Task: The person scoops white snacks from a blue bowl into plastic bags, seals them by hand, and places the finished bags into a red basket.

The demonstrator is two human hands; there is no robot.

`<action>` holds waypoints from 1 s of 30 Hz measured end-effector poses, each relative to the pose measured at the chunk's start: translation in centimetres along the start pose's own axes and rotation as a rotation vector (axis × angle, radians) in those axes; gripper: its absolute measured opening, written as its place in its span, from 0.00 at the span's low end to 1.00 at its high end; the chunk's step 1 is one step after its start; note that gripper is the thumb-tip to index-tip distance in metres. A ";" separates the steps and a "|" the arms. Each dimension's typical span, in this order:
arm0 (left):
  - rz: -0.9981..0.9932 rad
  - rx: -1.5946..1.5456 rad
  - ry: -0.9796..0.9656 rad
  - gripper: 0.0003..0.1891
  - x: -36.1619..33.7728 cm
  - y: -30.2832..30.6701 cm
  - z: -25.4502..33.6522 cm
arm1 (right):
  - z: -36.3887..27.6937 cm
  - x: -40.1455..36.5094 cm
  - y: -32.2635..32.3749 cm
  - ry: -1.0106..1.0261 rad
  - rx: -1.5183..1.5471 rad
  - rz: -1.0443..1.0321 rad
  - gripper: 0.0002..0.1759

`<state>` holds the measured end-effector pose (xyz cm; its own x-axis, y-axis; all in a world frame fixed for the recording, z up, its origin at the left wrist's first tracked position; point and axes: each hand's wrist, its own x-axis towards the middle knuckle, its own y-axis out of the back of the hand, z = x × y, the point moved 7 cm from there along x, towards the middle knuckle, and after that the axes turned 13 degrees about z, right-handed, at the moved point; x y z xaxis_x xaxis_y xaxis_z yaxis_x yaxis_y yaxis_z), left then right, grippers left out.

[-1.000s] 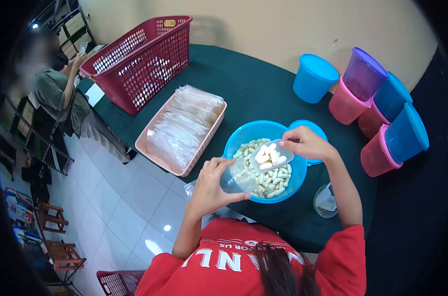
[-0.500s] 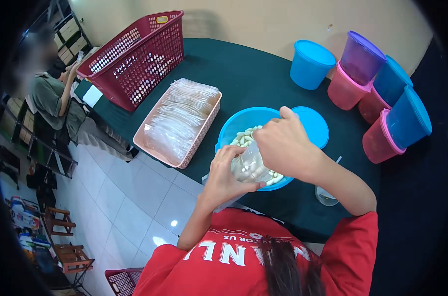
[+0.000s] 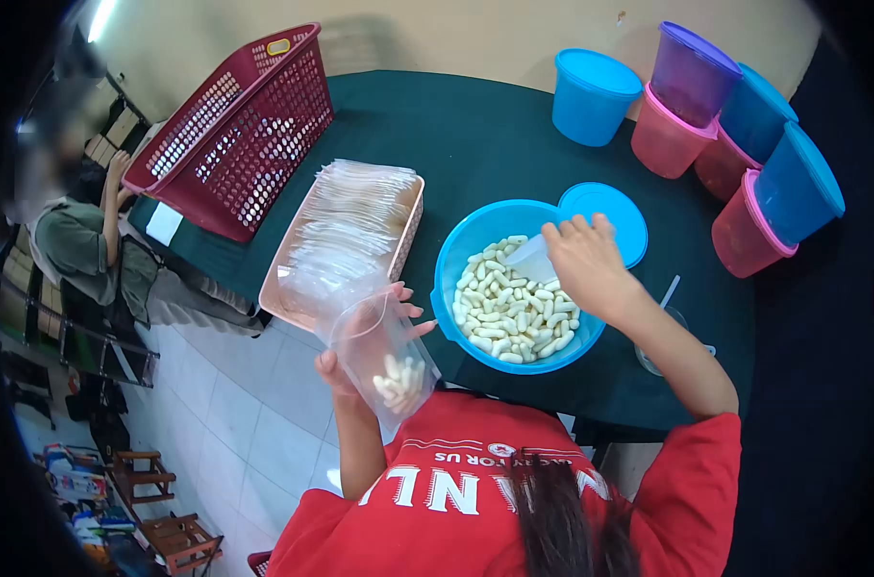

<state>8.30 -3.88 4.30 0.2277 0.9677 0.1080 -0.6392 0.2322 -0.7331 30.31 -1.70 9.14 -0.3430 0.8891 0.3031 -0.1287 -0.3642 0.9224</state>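
A clear plastic bag [image 3: 384, 351] with several pale, finger-shaped pieces at its bottom is in my left hand [image 3: 360, 332], whose fingers curve around its back. My right hand [image 3: 586, 260] grips a translucent white scoop [image 3: 531, 260] at the upper right of a blue tub [image 3: 444, 298]. Many of the same pale pieces [image 3: 514, 313] lie in the tub, and the scoop's front touches or hangs just above them. Left of the tub, a pink tray [image 3: 410, 226] holds a stack of flat clear bags [image 3: 350, 226].
A maroon basket [image 3: 240, 135] stands at the back left, with a seated person [image 3: 81, 250] beyond. Lidded blue, pink and purple tubs [image 3: 596, 96] line the back right. A blue lid [image 3: 610, 221] lies behind the tub; a clear container [image 3: 660, 356] stands at its right.
My left hand has moved left, away from the tub, with the bag. My right hand has shifted right and down, and the scoop is now apart from the bag.
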 end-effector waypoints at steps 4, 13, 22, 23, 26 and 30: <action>-0.061 0.023 0.122 0.53 0.8 0.8 -1.5 | -1.0 1.6 -4.1 -0.028 -0.059 0.294 0.17; -0.126 -0.015 0.286 0.52 1.5 0.8 -2.7 | -2.3 0.6 -7.5 -0.085 0.460 -0.279 0.18; -0.061 0.165 0.384 0.47 2.8 1.1 -2.1 | -1.3 -2.1 -8.2 -0.033 0.753 -0.523 0.11; -0.066 0.168 0.389 0.47 2.8 0.9 -1.7 | -1.2 -2.5 -8.3 -0.053 0.813 -0.604 0.12; 0.143 0.532 0.180 0.36 3.6 2.3 0.6 | -1.2 -2.9 -7.7 -0.106 0.925 -0.708 0.16; 0.080 0.760 0.031 0.36 3.3 -0.3 1.4 | -0.2 -2.2 -6.1 -0.250 1.039 -0.657 0.17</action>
<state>8.21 -0.66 5.81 0.1728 0.9838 0.0471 -0.9817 0.1759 -0.0735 31.70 -1.47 2.80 -0.2921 0.8892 -0.3522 0.6237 0.4563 0.6347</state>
